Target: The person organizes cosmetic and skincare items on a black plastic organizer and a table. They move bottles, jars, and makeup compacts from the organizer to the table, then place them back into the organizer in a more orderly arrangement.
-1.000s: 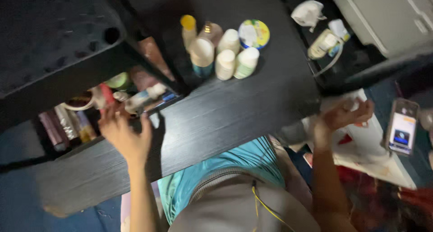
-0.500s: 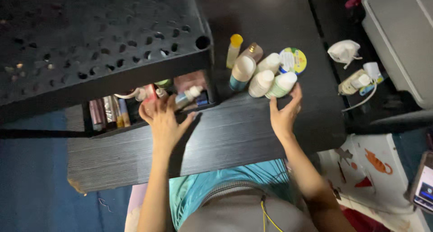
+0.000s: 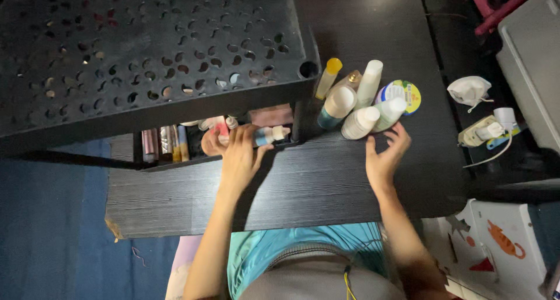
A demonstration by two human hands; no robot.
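Note:
My left hand (image 3: 236, 155) reaches into the lower shelf of a black perforated rack (image 3: 151, 49). Its spread fingers touch a small blue-labelled bottle (image 3: 267, 135) and a pink tube (image 3: 219, 127), with no clear grip on either. My right hand (image 3: 385, 157) lies open on the black table (image 3: 315, 183), fingertips just below a cluster of bottles. Nearest it are a white bottle with a green band (image 3: 388, 113) and a white-capped bottle (image 3: 360, 122). Behind them stand a teal bottle (image 3: 335, 106), a tall white bottle (image 3: 370, 83), a yellow-capped bottle (image 3: 329, 77) and a round colourful tin (image 3: 403, 93).
More tubes (image 3: 166, 144) stand in the shelf's left part. On the dark surface to the right lie a crumpled white mask (image 3: 469, 90) and a white plug with a cable (image 3: 487, 132). A grey bin (image 3: 534, 61) is at far right, with blue floor (image 3: 46, 218) at left.
My right hand came from the white sheet at the right to the bottle cluster, touched a bottle, and now sits just below it. My left hand stayed at the shelf.

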